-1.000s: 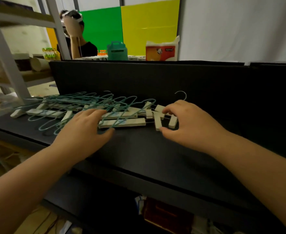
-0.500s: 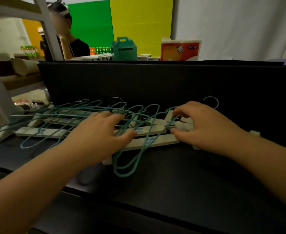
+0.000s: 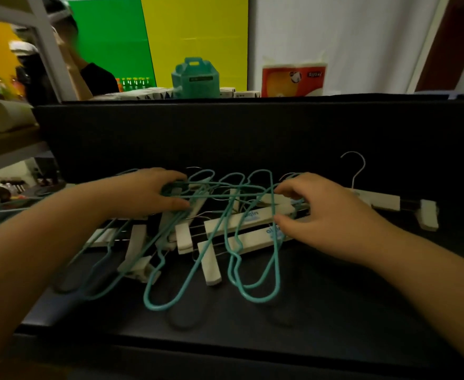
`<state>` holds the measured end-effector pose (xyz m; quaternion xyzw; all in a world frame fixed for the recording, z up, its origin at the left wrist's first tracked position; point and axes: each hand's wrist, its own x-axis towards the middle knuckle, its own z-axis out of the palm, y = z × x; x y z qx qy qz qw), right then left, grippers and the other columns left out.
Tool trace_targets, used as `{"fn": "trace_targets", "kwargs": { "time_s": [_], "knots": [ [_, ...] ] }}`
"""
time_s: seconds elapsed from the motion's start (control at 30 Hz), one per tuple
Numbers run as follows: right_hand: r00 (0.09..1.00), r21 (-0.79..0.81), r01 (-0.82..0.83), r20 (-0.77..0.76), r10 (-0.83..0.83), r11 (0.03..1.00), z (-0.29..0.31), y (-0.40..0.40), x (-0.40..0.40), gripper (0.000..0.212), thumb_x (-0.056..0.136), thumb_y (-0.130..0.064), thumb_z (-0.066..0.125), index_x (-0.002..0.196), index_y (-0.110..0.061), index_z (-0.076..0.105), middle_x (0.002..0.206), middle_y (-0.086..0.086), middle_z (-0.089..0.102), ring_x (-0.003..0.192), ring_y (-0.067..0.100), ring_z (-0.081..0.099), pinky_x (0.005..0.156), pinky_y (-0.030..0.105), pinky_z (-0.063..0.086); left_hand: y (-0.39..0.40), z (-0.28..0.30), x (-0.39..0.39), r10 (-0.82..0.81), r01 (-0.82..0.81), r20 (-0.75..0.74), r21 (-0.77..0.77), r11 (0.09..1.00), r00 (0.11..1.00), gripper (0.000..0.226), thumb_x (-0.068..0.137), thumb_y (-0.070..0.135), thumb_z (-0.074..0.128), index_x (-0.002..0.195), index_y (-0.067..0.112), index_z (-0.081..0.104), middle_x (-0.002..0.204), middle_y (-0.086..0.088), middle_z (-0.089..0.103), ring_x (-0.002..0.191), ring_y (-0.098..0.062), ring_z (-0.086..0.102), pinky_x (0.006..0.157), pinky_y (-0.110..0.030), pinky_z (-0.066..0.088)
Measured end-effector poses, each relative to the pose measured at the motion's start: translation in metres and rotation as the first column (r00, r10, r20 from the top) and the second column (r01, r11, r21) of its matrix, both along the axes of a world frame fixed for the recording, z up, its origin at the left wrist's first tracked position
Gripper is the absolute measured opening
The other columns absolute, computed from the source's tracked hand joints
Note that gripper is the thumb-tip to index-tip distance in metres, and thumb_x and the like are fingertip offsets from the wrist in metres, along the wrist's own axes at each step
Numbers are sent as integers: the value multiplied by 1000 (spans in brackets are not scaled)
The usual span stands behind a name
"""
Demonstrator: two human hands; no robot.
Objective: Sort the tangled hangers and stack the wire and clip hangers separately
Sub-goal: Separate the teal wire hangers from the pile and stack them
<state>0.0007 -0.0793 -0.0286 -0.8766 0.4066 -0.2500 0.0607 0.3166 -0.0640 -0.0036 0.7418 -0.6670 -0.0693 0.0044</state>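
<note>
Nearest the camera, the dark desk (image 3: 307, 311) is showing its front edge, and two bare forearms are reaching in over it from either side. Teal wire hangers (image 3: 255, 270) are lying in a tangle across the middle of the desk, their long loops pointing toward the near edge. White clip hangers (image 3: 239, 222) are lying among and under them, some with their clips sticking out at angles between the wires.

The left hand (image 3: 148, 193) is resting on the left part of the tangle; its fingers (image 3: 178, 208) are curling round a bundle of teal wires and gripping them. The right hand (image 3: 324, 212) is sitting on the right part of the tangle, its fingers (image 3: 282, 193) bent and its thumb pressing at the end of a white clip bar, pinching the wire and bar there.

Just right of that hand, one more clip hanger (image 3: 381, 201) is lying apart from the pile, its metal hook pointing at the black back panel (image 3: 225, 133) standing behind the desk.

Beyond the panel, a teal box (image 3: 195, 78) and an orange packet (image 3: 293, 80) are standing side by side. Farther left, a person (image 3: 93, 78) is sitting behind a grey shelf post (image 3: 50, 50), with green and yellow boards (image 3: 192, 31) at the back.
</note>
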Motion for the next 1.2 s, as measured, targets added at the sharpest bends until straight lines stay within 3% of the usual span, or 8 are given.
{"fn": "trace_targets", "kwargs": {
  "time_s": [0.1, 0.33, 0.5, 0.67, 0.87, 1.2],
  "knots": [
    [1000, 2, 14, -7, -14, 1000, 0, 1, 0, 51, 85, -54, 64, 133, -38, 52, 119, -24, 48, 109, -5, 48, 89, 17, 42, 1, 2, 4, -8, 7, -52, -21, 1000, 999, 91, 67, 72, 60, 147, 38, 31, 148, 2, 37, 129, -21, 43, 108, -38, 36],
    [999, -15, 47, -7, -47, 999, 0, -1, 5, 48, 85, -52, 63, 130, -38, 53, 114, -24, 47, 105, -5, 48, 81, 14, 39, 11, 9, 9, 16, -5, 44, -231, 973, 999, 103, 60, 82, 54, 147, 32, 31, 144, -1, 39, 126, -23, 42, 103, -41, 41],
    [1000, -18, 0, -17, 0, 1000, 6, 3, 26, 50, 87, -50, 62, 133, -35, 53, 118, -20, 50, 109, -3, 49, 89, 19, 43, 41, 12, 28, 136, -141, -38, -317, 938, 990, 107, 59, 89, 36, 150, 33, 23, 146, -7, 34, 131, -31, 35, 107, -48, 36],
    [993, -51, -117, -18, 116, 992, 21, 7, 70, 44, 87, -46, 66, 128, -31, 57, 116, -15, 53, 108, 2, 53, 95, 27, 48, 82, 1, 62, 262, -242, -14, -436, 867, 965, 115, 56, 99, 29, 147, 30, 32, 144, -5, 43, 127, -33, 42, 105, -51, 38],
    [927, 36, -328, -182, 329, 944, 31, 4, 134, 49, 90, -49, 62, 135, -34, 51, 129, -15, 48, 117, 6, 50, 98, 28, 46, 112, -11, 81, 333, -326, -66, -456, 829, 941, 116, 56, 100, 32, 147, 28, 32, 147, -5, 39, 131, -33, 40, 105, -53, 38],
    [832, 64, -419, -372, 412, 906, 33, -3, 225, 57, 91, -46, 62, 143, -30, 46, 136, -7, 48, 120, 15, 52, 101, 36, 47, 138, -12, 76, 373, -379, -108, -458, 804, 922, 104, 66, 89, 37, 149, 27, 31, 149, -6, 37, 133, -33, 34, 106, -49, 35]
  ]
}}
